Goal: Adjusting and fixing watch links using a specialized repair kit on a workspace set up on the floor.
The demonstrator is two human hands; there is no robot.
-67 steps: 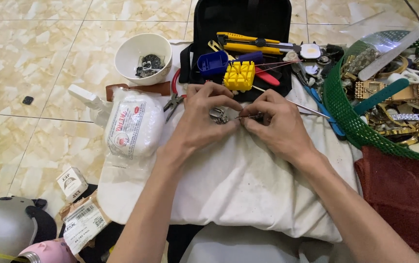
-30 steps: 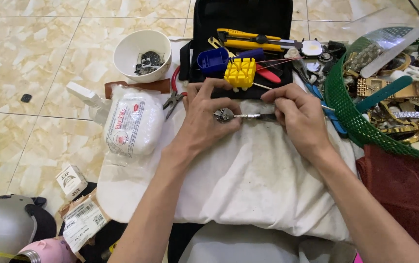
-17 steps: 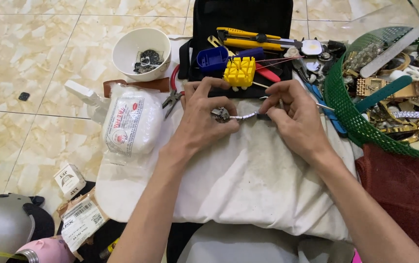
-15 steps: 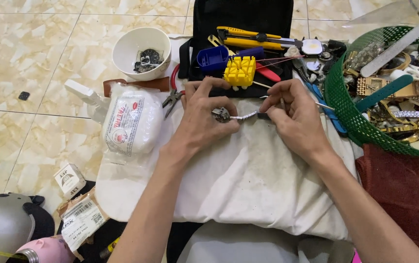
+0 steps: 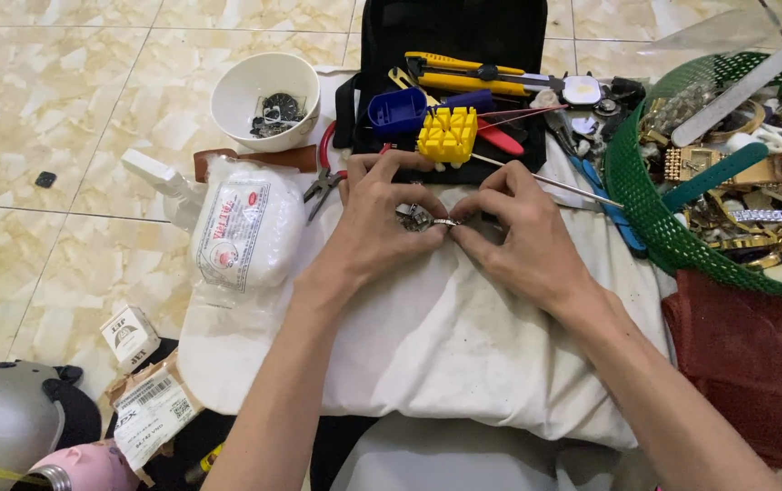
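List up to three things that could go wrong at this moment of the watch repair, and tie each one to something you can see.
1. The small metal watch part, pinched between the left hand and the right hand, could slip and get lost in the folds of the white cloth.
2. A forearm could knock the white bowl of tiny parts onto the tiled floor.
3. The thin metal rod beside the right hand might prick it.

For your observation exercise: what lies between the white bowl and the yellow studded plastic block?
In the head view, a small blue plastic cup sits between the white bowl and the yellow block, on the black tool case.
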